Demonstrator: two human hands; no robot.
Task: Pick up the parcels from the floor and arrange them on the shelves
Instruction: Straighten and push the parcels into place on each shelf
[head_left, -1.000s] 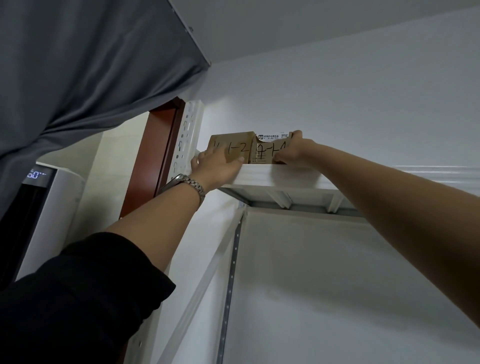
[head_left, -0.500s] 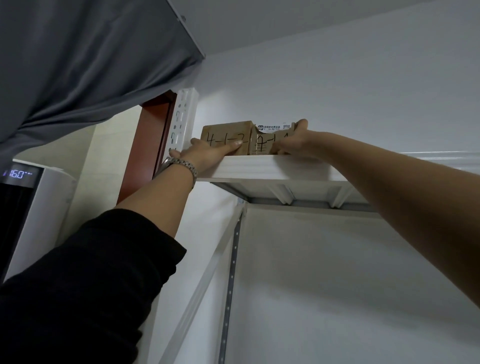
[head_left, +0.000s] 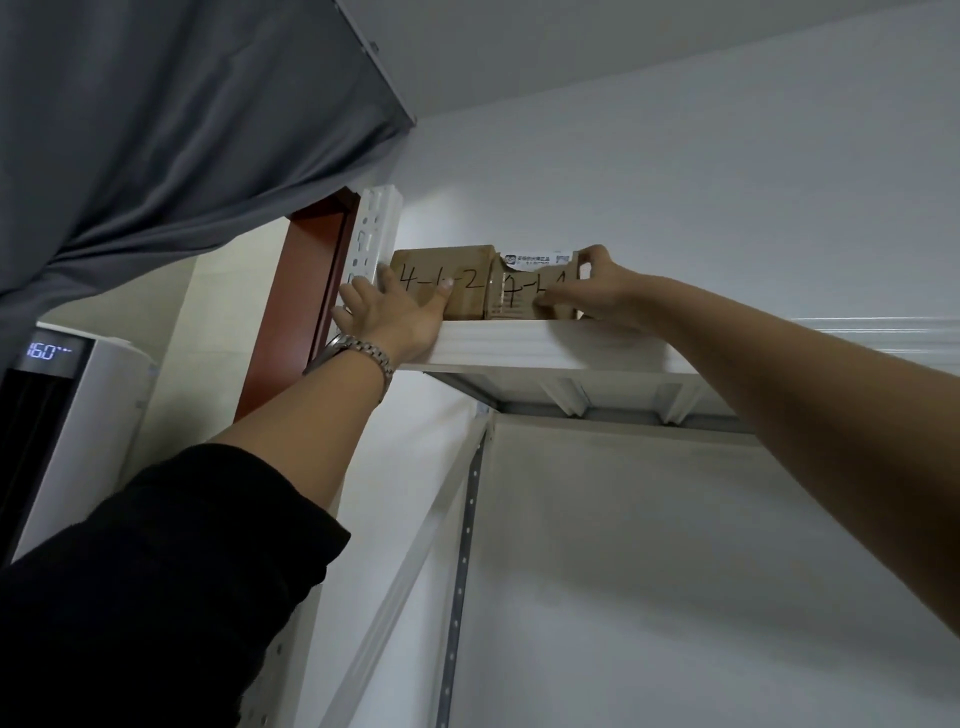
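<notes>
Two brown cardboard parcels stand side by side on the white top shelf (head_left: 545, 349), high above me. The left parcel (head_left: 457, 278) is marked 4-1-2. The right parcel (head_left: 524, 293) is marked 4-1-1 and has a torn white label on top. My left hand (head_left: 395, 317), with a metal watch at the wrist, presses its fingers and thumb against the front and left side of the left parcel. My right hand (head_left: 592, 291) grips the right end of the right parcel, thumb on its front and fingers over its top corner.
A white slotted shelf upright (head_left: 375, 234) stands left of the parcels, beside a red-brown door frame (head_left: 306, 291). A grey curtain (head_left: 171, 119) hangs at upper left. A white appliance with a lit display (head_left: 57, 415) stands at far left. The white wall lies behind.
Both parcels have settled further back and to the left on the shelf. My left hand has slid to the left parcel's left side; my right hand stays on the right parcel.
</notes>
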